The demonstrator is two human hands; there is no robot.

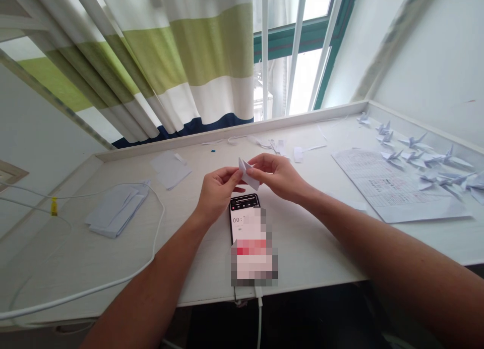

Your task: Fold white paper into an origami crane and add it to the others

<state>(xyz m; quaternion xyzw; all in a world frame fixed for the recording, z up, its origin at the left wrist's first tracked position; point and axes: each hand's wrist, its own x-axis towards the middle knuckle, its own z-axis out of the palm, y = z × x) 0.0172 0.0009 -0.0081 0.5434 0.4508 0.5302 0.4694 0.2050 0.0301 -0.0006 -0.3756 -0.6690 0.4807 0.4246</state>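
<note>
We are seeing matt, crisp paper in the folded piece at the frame's centre and the folded birds at right, soft cloth in the upper-left curtain, and a smooth counter.

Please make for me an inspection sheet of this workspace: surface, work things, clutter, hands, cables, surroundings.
Surface: white tabletop, raised edge at back.
Work things: small folded paper between both hands; folded paper birds at right, near a marked sheet.
Clutter: paper stack at left; lit phone, partly blurred.
Hands: left hand and right hand both grip the small folded paper with fingers.
Cables: white cable loops at left; phone cable hangs over the front edge.
Surroundings: striped curtain, barred window.
</note>
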